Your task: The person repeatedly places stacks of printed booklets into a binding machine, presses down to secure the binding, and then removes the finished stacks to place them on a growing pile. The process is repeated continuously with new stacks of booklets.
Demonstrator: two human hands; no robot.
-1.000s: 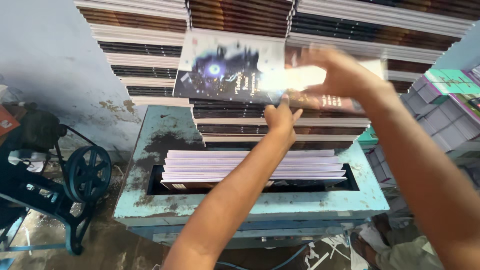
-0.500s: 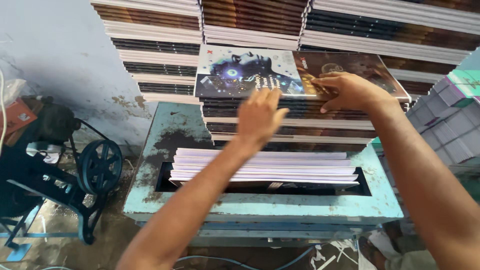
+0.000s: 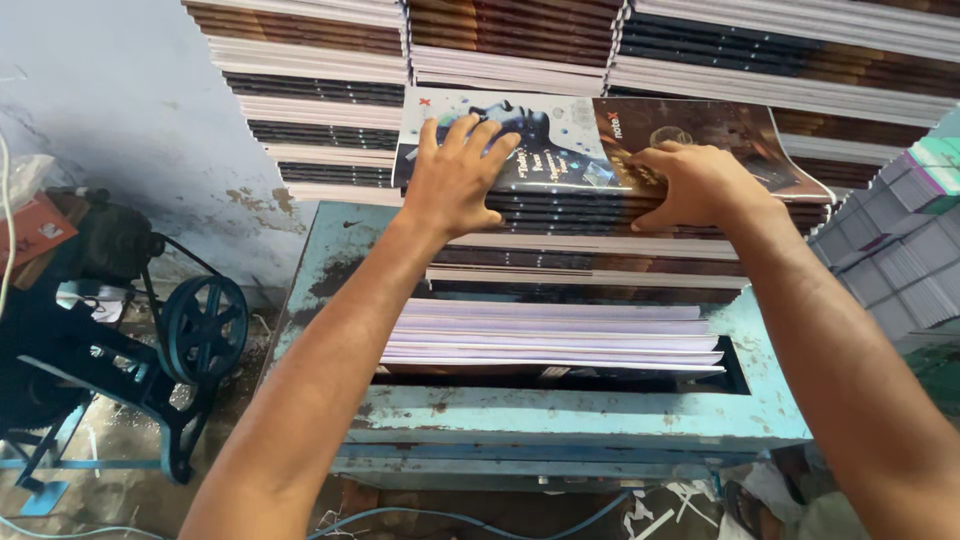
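Nearest the camera runs the worn, pale-blue metal counter (image 3: pixel 560 415), its slot holding a low pile of white-edged paper blocks (image 3: pixel 555 335). Just beyond it, the glossy printed cover sheet, dark blue on one half and brown on the other (image 3: pixel 590 150), now lies flat on top of the short stack of dark-covered books (image 3: pixel 620 225); a second ago it was up in the air, tilted and blurred between the hands. The left hand (image 3: pixel 455 185) presses open and flat on the blue half, fingers spread. The right hand (image 3: pixel 695 185) lies on the brown half with its fingers curled at the near edge, gripping nothing that I can make out. The hands sit apart, one per half. So the sheet has landed and appears to be getting squared up. To the left stands a dark motor with a spoked wheel (image 3: pixel 200 325). Farthest back, tall stacks of bound books (image 3: pixel 320 90) fill the wall.
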